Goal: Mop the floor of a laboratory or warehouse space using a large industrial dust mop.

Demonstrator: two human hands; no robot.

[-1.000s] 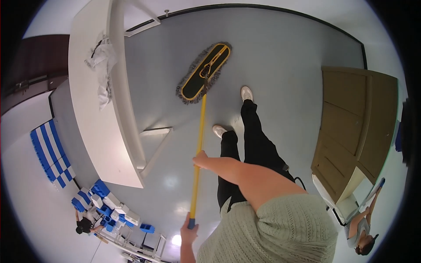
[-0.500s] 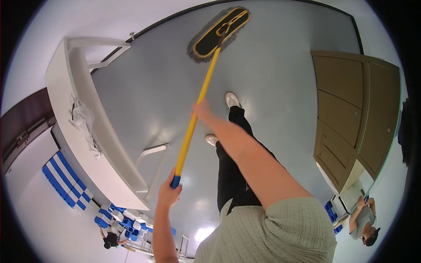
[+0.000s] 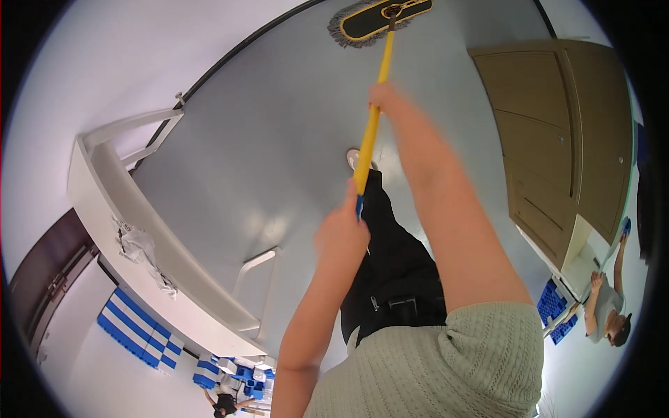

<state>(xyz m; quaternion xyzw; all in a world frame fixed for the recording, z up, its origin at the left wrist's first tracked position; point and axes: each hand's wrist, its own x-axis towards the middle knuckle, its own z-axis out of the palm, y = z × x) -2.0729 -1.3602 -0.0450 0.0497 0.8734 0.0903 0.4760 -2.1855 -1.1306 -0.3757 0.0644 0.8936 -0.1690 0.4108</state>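
A dust mop with a yellow pole [image 3: 368, 143] stretches away from me across the grey floor. Its flat head [image 3: 369, 22], dark with yellow trim and a grey fringe, lies on the floor near the far wall. My right hand [image 3: 380, 96] grips the pole's upper part, partly smeared by motion. Lower down, my left hand [image 3: 344, 226] is closed around the blue end of the pole, with one finger stretched along it. Both forearms reach forward, the right one straighter than the left.
A white table [image 3: 153, 230] with a crumpled cloth [image 3: 143, 252] stands at left. Brown cabinets [image 3: 536, 132] stand at right, with a person [image 3: 608, 306] beyond them. Another person [image 3: 226, 403] is at lower left by blue and white bins [image 3: 139, 327]. My shoe [image 3: 353, 158] shows below the pole.
Both hands have pushed forward and to the right with the pole. The mop head has slid farther away and rightward, and the pole stands more upright in view.
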